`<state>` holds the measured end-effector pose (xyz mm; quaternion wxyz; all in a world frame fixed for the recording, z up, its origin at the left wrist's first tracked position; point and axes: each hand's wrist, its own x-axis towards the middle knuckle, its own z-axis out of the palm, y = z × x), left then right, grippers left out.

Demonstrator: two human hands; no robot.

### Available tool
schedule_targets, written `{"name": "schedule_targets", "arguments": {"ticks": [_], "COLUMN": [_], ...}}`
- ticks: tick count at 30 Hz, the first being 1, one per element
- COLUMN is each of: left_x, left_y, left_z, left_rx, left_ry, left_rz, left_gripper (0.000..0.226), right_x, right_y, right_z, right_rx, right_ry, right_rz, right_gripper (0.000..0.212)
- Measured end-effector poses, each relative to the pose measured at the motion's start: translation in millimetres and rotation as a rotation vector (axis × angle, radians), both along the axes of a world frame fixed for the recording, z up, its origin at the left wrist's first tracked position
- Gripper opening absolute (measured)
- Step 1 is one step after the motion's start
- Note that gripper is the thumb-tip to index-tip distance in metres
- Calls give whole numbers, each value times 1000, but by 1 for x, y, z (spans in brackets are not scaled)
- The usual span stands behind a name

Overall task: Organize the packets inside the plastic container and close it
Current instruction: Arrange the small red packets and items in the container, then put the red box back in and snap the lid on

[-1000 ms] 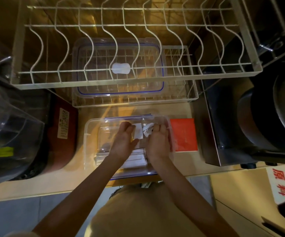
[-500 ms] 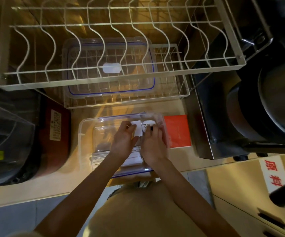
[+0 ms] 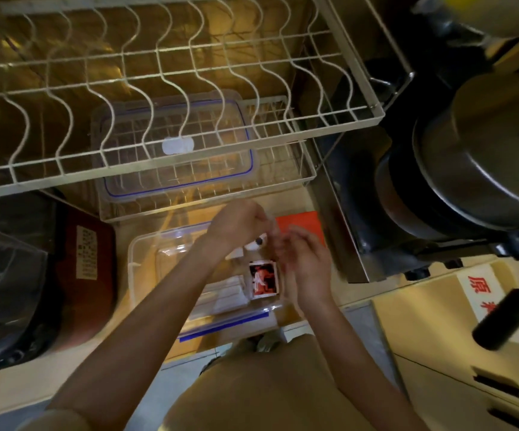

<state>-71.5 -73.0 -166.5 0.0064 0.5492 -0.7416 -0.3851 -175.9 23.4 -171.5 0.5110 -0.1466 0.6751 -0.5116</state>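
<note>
Container [image 3: 141, 259]: clear plastic, open on the counter, my landmark; white packets [image 3: 227, 298] lie flat inside, toward its right half.
Left hand [image 3: 236, 223]: over the container's far right corner, clenched, seemingly pinching something small; blurred, so I cannot tell what.
Red-printed packet [image 3: 263, 279]: upright near the container's right wall.
Right hand [image 3: 306, 267]: just right of that packet, fingers loosely curled, grip unclear.
Lid [image 3: 177, 150]: beyond the container, in the wire rack [image 3: 298, 181].
Method: I judge it best to lay the packet flat, edges squared, before fetching the lid.

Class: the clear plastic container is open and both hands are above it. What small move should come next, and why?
Probably lay the red-and-black printed packet flat beside the white packets in the clear plastic container. It stands loose beneath the left hand and right hand, and the blue-edged clear lid waits on the wire rack.
</note>
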Motion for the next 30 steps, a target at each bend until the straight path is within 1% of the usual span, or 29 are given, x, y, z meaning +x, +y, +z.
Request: {"name": "schedule_targets", "arguments": {"ticks": [1, 4, 5, 7, 8, 10, 12, 14, 16, 18, 21, 25, 28, 30], "left_x": [-9, -39, -48, -63, -69, -79, -85, -89, -90, -90, -88, -80, -72, -63], "left_y": [-6, -19, -23, -29, -31, -32, -32, -31, -29, -25, -25, -30, -26, -23], "left_z": [5, 14, 13, 4, -1, -12, -20, -28, -35, -41, -42, -27, -12, 1], "left_rx": [4, -30, -49, -84, -105, -135, -130, -84, -38, -20, -45, -157, -241, -289], "left_ry": [28, 52, 21, -99, -169, -288, -371, -406, -423, -413, -366, -228, -124, -97], "left_rz": [-19, -64, -114, -274, -358, -474, -533, -569, -582, -567, -526, -443, -346, -270], "left_gripper": [21, 24, 26, 32, 34, 36, 33, 32, 36, 41, 38, 37, 41, 45], "right_x": [-7, -27, -33, -41, -44, -47, -48, -50, -51, -50, -50, -54, -56, -55], "right_y": [2, 7, 9, 12, 13, 13, 11, 8, 6, 7, 9, 11, 6, 3], "right_z": [2, 2, 0, -7, -9, -13, -9, -7, -7, -8, -11, 1, 11, 17], "right_rx": [15, 127, 166, 258, 302, 360, 365, 352, 362, 384, 355, 275, 274, 238], "right_ry": [-111, -311, -366, -436, -453, -471, -487, -499, -540, -619, -664, -614, -520, -425], "right_rz": [-120, -398, -458, -528, -544, -553, -554, -547, -524, -476, -486, -467, -356, -264], "right_gripper": [15, 14, 18, 26, 26, 21, 18, 21, 25, 17, 17, 17, 19, 19]}}
